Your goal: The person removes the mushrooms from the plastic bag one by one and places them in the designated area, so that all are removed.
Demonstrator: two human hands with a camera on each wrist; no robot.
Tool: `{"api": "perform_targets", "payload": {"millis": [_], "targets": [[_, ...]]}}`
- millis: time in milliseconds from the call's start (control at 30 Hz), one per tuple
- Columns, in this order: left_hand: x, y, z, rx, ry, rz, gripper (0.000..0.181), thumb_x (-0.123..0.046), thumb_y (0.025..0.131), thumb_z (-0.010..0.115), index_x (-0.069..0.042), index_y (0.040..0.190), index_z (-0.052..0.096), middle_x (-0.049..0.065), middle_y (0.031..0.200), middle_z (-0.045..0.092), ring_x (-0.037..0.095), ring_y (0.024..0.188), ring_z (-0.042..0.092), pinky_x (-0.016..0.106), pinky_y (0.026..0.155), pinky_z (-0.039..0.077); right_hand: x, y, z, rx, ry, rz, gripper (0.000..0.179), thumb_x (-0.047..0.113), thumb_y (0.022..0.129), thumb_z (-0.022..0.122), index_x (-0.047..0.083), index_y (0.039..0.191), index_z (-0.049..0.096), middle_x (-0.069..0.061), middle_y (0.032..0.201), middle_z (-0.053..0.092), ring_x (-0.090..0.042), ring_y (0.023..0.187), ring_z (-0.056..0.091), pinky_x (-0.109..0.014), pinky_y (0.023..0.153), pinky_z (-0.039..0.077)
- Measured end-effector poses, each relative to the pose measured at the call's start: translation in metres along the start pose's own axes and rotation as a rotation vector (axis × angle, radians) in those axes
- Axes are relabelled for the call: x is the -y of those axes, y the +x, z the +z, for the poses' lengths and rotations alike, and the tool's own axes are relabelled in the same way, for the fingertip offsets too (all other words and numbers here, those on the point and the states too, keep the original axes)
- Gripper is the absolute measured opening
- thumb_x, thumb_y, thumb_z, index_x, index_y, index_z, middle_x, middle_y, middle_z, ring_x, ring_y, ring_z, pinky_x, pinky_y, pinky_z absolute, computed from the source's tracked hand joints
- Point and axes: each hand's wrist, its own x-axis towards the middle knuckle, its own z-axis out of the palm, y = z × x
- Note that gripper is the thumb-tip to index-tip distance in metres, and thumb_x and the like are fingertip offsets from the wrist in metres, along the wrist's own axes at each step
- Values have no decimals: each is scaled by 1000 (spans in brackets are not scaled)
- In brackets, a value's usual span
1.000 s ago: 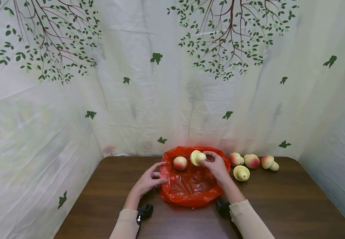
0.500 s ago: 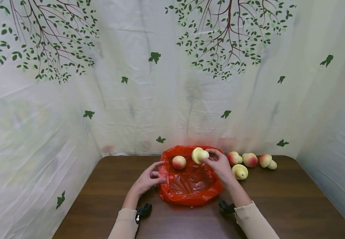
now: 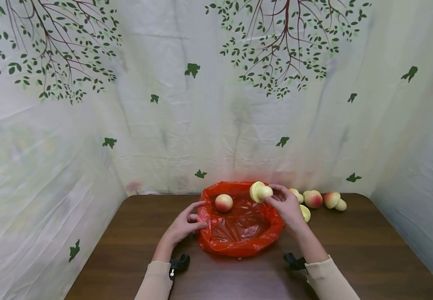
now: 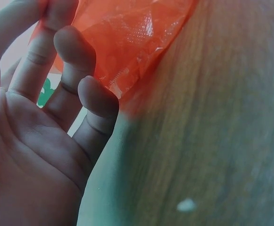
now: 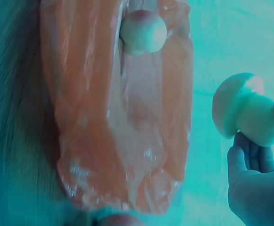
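A red plastic bag [image 3: 239,249] stands wide-mouthed on the table. My left hand [image 3: 182,225] grips its left rim, and the left wrist view shows curled fingers [image 4: 75,49] against the thin red plastic [image 4: 122,37]. Over the bag's back right side, my right hand [image 3: 290,208] pinches a mushroom [image 3: 260,192] by its stem, the cap's pale underside turned to the head camera. That mushroom [image 5: 250,113] hangs outside the bag's outline in the right wrist view. Inside the bag lies a red-and-cream mushroom [image 3: 224,203], cap up.
More mushrooms lie on the table right of the bag: a red-capped one [image 3: 313,199], another on its side [image 3: 334,201], and a pale one [image 3: 305,213] partly behind my right hand. The brown table [image 3: 351,250] meets a leaf-printed curtain [image 3: 246,125] at its back edge.
My right hand has moved right and slightly up with the mushroom, from over the bag's middle toward its back right rim. The left hand stays at the left rim.
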Motion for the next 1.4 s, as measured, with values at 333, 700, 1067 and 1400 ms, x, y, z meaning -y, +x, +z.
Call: {"api": "perform_targets", "payload": {"millis": [333,700,1067,1400], "targets": [[-1,2,-1,5,-7,12,72,-27,96,81,-29,158,44,1,92,74,19,70,57,30,69,53,7,-4,-26,-55,57,1,52,8,100,72,-5,146,50,-4,137,61,5,110,62,-10,95,52],[-1,3,0,5,-6,6,73,-29,95,81,-31,158,44,0,93,75,20,71,58,30,69,54,11,-12,-53,-109,71,-2,53,9,99,74,-4,145,51,20,116,64,8,112,61,-10,95,53],[0,5,-2,17,-7,17,72,-28,96,80,-28,158,44,2,93,75,21,71,57,30,69,53,7,-16,-91,-169,95,-18,44,10,100,73,3,138,54,23,110,63,10,106,63,-10,90,54],[2,7,-1,11,1,16,72,-28,95,81,-29,158,44,0,90,73,19,69,56,28,67,53,-5,-20,-118,-238,182,-48,38,4,97,76,4,131,58,21,103,71,4,96,68,-12,83,56]]}}
